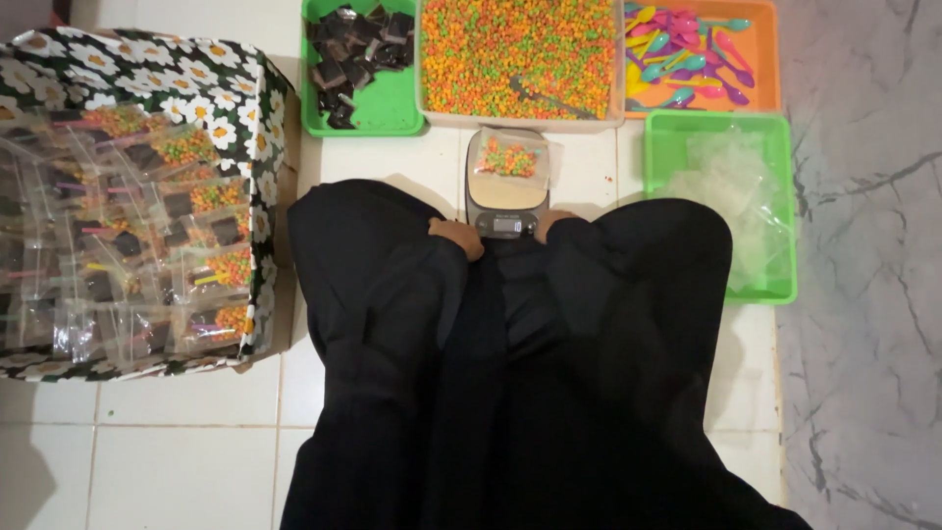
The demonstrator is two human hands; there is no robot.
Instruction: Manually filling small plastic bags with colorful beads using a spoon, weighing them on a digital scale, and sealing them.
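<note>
Scale (pixel 505 186), a small silver kitchen one, sits on the white tiled floor (pixel 186 451) just past the person's knees, bearing a clear pouch (pixel 510 157) of orange, green and yellow pellets. Left hand (pixel 458 236) and right hand (pixel 552 224) rest at the scale's near corners, mostly hidden by black sleeves; whether the fingers are curled or spread cannot be told.

Beyond the scale stands a beige tub (pixel 424 98) full of the same coloured pellets, with a dark scoop (pixel 549 98) lying in them. Far left of it a green tray (pixel 392 108) holds dark square packets; far right an orange tray (pixel 760 49) holds bright plastic spoons. A green basket (pixel 775 196) to the right holds empty clear bags. At left, a daisy-print box (pixel 260 128) is packed with filled pouches. The black robe (pixel 510 393) covers the near floor.
</note>
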